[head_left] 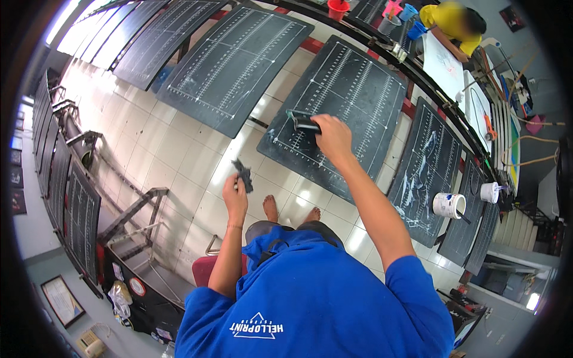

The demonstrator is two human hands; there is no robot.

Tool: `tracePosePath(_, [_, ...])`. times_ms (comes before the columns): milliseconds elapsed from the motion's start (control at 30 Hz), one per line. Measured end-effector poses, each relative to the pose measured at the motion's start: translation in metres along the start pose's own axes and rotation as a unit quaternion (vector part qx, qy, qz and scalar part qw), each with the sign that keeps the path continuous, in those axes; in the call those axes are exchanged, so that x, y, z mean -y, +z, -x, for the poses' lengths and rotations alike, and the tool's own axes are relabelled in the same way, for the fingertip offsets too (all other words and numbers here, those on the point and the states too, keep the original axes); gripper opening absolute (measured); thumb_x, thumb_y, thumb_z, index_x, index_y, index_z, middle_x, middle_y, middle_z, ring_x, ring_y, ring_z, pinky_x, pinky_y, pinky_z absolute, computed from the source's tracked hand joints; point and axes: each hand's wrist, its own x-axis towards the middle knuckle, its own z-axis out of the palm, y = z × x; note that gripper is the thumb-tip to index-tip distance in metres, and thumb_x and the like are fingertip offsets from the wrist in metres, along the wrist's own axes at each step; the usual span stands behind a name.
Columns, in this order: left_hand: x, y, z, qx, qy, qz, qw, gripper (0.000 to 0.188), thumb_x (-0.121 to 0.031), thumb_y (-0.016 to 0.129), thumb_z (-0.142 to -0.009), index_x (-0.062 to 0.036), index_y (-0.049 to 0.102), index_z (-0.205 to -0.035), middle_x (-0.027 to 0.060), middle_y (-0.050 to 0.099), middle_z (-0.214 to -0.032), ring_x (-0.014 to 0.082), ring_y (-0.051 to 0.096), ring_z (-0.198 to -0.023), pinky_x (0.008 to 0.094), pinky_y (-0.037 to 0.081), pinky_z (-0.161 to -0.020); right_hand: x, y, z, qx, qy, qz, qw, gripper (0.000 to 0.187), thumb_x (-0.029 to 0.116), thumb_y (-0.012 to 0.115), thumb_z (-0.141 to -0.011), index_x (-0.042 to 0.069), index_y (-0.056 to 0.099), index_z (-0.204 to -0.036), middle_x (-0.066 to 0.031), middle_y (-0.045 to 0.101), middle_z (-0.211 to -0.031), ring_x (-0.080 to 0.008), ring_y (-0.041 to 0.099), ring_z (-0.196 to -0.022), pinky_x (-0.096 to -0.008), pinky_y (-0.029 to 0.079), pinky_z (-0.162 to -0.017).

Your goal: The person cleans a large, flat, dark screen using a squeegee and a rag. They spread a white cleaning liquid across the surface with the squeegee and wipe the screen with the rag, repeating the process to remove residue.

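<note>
Over the near-left part of a dark grey printing board [349,89] with white ruled marks, my right hand [334,138] is closed on a dark flat-bladed scraper [305,124]. Its blade end is low over the board; whether it touches the surface is hard to tell. My left hand [234,194], closed as well, holds up a crumpled dark grey rag-like piece [243,176] above the tiled floor, off the board's left edge. The exact kind of that piece does not show clearly.
Similar boards [236,59] stand in a row to the left. On the right, a board [424,173] smeared with whitish paste sits beside a white bucket [449,205] and a smaller white tub [489,192]. Coloured cups [338,8] and a person in yellow [444,21] are at the far side.
</note>
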Motion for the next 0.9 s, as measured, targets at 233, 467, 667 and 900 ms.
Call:
tracePosePath(233, [0.04,-0.054,0.087,-0.027,-0.174,0.066,0.982,0.022,-0.006,0.052,-0.097,0.0071,0.062,-0.111,0.013,0.069,-0.096,0.016,0.066,-0.082,0.0302,0.053,-0.072,0.065,0.049,0.016,0.082,-0.1,-0.022,0.991,0.028,0.002,0.058,-0.077,0.01,0.07,-0.101,-0.0042,0.07,-0.1,-0.0273,0.065,-0.097,-0.0416,0.052,-0.082])
tracePosePath(467, [0.052,-0.025,0.062,-0.08,-0.169,0.254,0.949,0.021,-0.009,0.052,-0.098,0.0044,0.063,-0.111,0.0088,0.067,-0.098,0.0132,0.063,-0.085,0.0295,0.053,-0.075,0.013,-0.027,0.087,0.163,-0.225,-0.059,0.959,0.027,0.003,0.059,-0.077,0.013,0.069,-0.099,-0.0015,0.069,-0.097,-0.0228,0.065,-0.097,-0.0374,0.047,-0.082])
tracePosePath(667, [-0.004,0.009,-0.008,-0.063,-0.175,0.302,0.935,0.022,-0.012,0.053,-0.099,0.0039,0.063,-0.111,0.0084,0.067,-0.099,0.0129,0.061,-0.092,0.0283,0.053,-0.077,-0.062,-0.147,0.153,0.19,-0.011,-0.062,0.98,0.038,-0.004,0.067,-0.067,0.011,0.072,-0.102,-0.0058,0.072,-0.105,-0.0277,0.068,-0.101,-0.0374,0.052,-0.085])
tracePosePath(900, [-0.023,0.08,-0.062,-0.065,-0.166,0.251,0.952,0.019,-0.012,0.062,-0.095,0.0024,0.064,-0.107,0.0101,0.067,-0.096,0.0183,0.062,-0.086,0.0335,0.05,-0.082,-0.087,-0.189,0.232,0.042,0.235,-0.19,0.952,0.038,-0.009,0.068,-0.071,0.005,0.071,-0.107,-0.0123,0.071,-0.103,-0.0257,0.07,-0.095,-0.0296,0.052,-0.082])
